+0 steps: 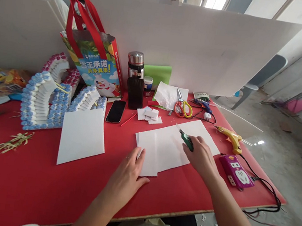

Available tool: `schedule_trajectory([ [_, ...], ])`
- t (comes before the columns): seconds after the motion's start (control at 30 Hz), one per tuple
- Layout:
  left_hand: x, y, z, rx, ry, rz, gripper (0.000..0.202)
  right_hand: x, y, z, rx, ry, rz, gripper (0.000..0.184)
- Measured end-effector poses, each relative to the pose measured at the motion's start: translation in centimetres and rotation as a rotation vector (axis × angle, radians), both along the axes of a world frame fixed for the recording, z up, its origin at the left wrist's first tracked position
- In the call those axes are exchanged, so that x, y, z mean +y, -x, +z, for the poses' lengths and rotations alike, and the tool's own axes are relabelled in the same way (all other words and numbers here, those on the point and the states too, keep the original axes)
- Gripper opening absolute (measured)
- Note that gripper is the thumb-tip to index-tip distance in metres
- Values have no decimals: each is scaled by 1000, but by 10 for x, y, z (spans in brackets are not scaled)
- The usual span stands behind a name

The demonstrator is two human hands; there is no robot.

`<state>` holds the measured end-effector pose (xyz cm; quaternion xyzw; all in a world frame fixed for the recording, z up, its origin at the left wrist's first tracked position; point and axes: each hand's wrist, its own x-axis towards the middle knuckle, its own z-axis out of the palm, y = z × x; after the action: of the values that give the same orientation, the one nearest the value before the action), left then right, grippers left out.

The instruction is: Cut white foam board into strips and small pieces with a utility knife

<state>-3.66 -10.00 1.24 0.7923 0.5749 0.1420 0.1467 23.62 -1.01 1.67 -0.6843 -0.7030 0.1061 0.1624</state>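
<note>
My right hand (201, 155) grips a dark green utility knife (186, 140), its tip pointing away from me over a long white foam board (173, 151). A smaller white board piece (148, 161) overlaps the left end of the long one. On that left end my left hand (130, 171) lies with its fingers on the edge and its thumb apart, touching the red table (79, 192). Farther left, another white board (82, 137) leans over the table against a blue-and-white folded model (43, 104).
Small white offcuts (152, 115), a phone (116, 111), a thermos (136, 64) and scissors (183, 106) lie or stand behind the boards. To the right are a yellow glue gun (231, 138) and a purple power strip (236, 172) with cords. A tall white board (198, 49) stands behind.
</note>
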Motion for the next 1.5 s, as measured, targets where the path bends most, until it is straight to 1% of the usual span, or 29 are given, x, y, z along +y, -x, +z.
schedule_trajectory([
  [0.07, 2, 1, -1, -13, -21, 16, 89, 11, 18, 8, 126, -8, 98, 22],
  [0.1, 4, 2, -1, -13, -30, 27, 90, 18, 28, 10, 186, 17, 140, 18],
  [0.13, 6, 3, -2, -15, -34, 40, 87, 24, 38, 10, 241, 75, 180, 16],
  [0.23, 8, 6, -7, -43, -28, 58, 73, 42, 62, 2, 364, 218, 244, 14],
  [0.33, 7, 6, -14, -84, -67, 27, 65, 51, 73, -11, 419, 216, 272, 16],
  [0.43, 3, 3, -19, -70, -124, -8, 56, 51, 74, -20, 422, 163, 328, 22],
  [0.57, 1, 0, -23, -26, -193, -44, 46, 48, 74, -21, 360, 121, 369, 23],
  [0.7, 1, 1, -26, -17, -247, -79, 44, 44, 77, -20, 347, 104, 389, 20],
  [0.83, -1, 3, -27, -35, -261, -68, 44, 40, 78, -20, 360, 93, 405, 25],
  [1.1, -2, 5, -22, -88, -208, -63, 40, 35, 80, -17, 417, 101, 430, 37],
  [1.2, -2, 7, -21, -151, -142, -52, 38, 35, 80, -17, 400, 97, 424, 35],
  [1.27, -2, 12, -17, -250, -71, -6, 40, 35, 80, -16, 384, 97, 425, 34],
  [1.33, -1, 20, -12, -364, -7, 72, 43, 35, 80, -16, 370, 97, 429, 32],
  [1.4, 2, 29, -6, -418, 35, 112, 44, 34, 80, -16, 357, 96, 431, 31],
  [1.5, 8, 36, -3, -336, 45, 57, 51, 34, 80, -17, 343, 95, 432, 31],
])
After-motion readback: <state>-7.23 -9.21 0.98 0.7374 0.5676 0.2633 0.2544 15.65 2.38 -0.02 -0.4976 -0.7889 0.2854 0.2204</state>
